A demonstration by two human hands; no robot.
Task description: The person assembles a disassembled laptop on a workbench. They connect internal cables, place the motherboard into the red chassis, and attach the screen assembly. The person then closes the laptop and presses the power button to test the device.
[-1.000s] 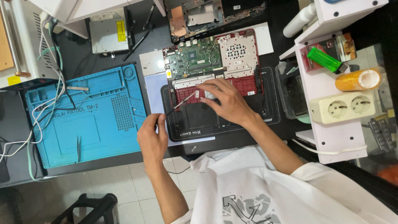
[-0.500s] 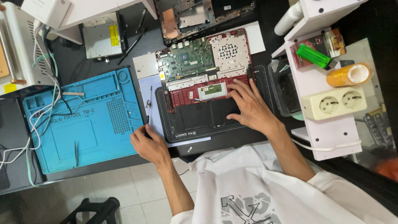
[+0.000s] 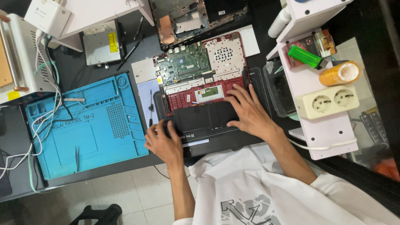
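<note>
Both hands rest on the black battery (image 3: pixel 206 118) of an opened red laptop (image 3: pixel 200 79). The left hand (image 3: pixel 164 141) curls its fingers over the battery's left end; the right hand (image 3: pixel 250 112) lies flat with fingers spread across its right end (fingertips reaching the red frame). Left of the laptop lies a screwdriver (image 3: pixel 151 109), then a blue mat (image 3: pixel 83 125).

The person wore a loose white T-shirt (image 3: pixel 287 191) with a dark grey printed graphic (image 3: pixel 246 212) on the front, both forearms bare.
</note>
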